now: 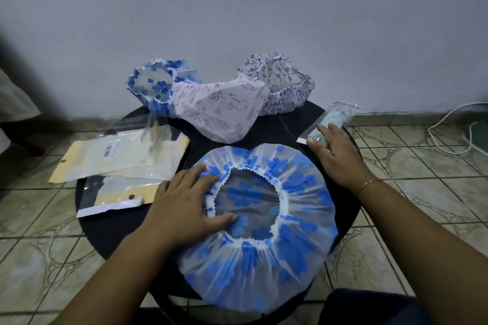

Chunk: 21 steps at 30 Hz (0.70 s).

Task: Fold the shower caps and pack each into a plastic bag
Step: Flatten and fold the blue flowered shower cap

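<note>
- The round dark tabletop (111, 232) stands on a tiled floor (422, 166) before a pale wall.
- A blue-flowered shower cap (290, 258) lies flat at its near middle, a translucent gathered disc, its ruffled elastic opening facing up.
- Three more caps sit at the far edge: a pink-printed cap (224, 111), crumpled, between a second blue-flowered cap (153, 84) and a navy-sprigged cap (287, 87) (both with their openings showing).
- Glossy clear plastic bags (118, 158) with tan card backing lie on the left.
- The left hand (184, 206) rests flat on the near cap's elastic rim, fingers spread.
- The right hand (335, 153), fingers straight, touches a packed bag (330, 121) holding something pale green.
</note>
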Motion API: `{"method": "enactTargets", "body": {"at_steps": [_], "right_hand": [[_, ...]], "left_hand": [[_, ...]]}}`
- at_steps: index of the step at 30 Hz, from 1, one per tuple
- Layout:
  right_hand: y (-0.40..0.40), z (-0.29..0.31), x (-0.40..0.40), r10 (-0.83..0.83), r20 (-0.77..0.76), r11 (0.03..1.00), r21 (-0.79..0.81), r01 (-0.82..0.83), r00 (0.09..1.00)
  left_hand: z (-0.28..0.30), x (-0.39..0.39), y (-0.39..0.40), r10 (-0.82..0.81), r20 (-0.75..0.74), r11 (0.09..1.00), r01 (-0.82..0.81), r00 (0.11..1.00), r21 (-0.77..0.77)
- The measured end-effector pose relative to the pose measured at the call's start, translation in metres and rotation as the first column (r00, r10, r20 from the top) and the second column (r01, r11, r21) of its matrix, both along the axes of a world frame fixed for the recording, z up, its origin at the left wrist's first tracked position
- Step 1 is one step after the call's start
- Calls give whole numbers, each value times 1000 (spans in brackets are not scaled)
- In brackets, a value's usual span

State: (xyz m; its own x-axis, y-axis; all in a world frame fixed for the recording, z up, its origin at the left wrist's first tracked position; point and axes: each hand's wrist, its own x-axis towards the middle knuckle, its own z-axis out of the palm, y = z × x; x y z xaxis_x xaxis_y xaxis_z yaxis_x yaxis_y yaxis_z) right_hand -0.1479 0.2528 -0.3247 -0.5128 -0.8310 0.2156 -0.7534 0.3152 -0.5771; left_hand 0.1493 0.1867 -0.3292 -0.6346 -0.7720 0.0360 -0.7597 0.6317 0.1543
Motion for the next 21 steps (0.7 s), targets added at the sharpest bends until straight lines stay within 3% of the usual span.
{"method": "enactTargets", "body": {"at_steps": [3, 7, 9, 11, 15, 18, 21], "right_hand": [[11, 17, 13, -64, 25, 994, -87, 66, 998], [28, 35, 47, -44, -64, 992, -117, 37, 997], [33, 38, 68, 27, -115, 999, -23, -29, 993], [35, 29, 83, 120, -124, 978, 183, -96, 985], [44, 3, 89, 152, -26, 863, 491, -120, 988], [55, -4, 83, 200, -81, 815, 567, -119, 976], [62, -8, 72, 241, -116, 821, 553, -139, 963]], "left_hand": [[-3, -7, -1, 116, -23, 993, -116, 993, 1], [0, -15, 4, 220, -49, 974, -222, 974, -40], [4, -15, 5, 200, -73, 972, -208, 977, -113], [9, -11, 4, 143, -95, 976, -157, 985, -151], [10, -4, 2, -22, -5, 999, 21, 1000, -41], [1, -2, 2, -84, 104, 987, 68, 991, 144], [-2, -1, 1, -86, 186, 971, 41, 979, 235]]}}
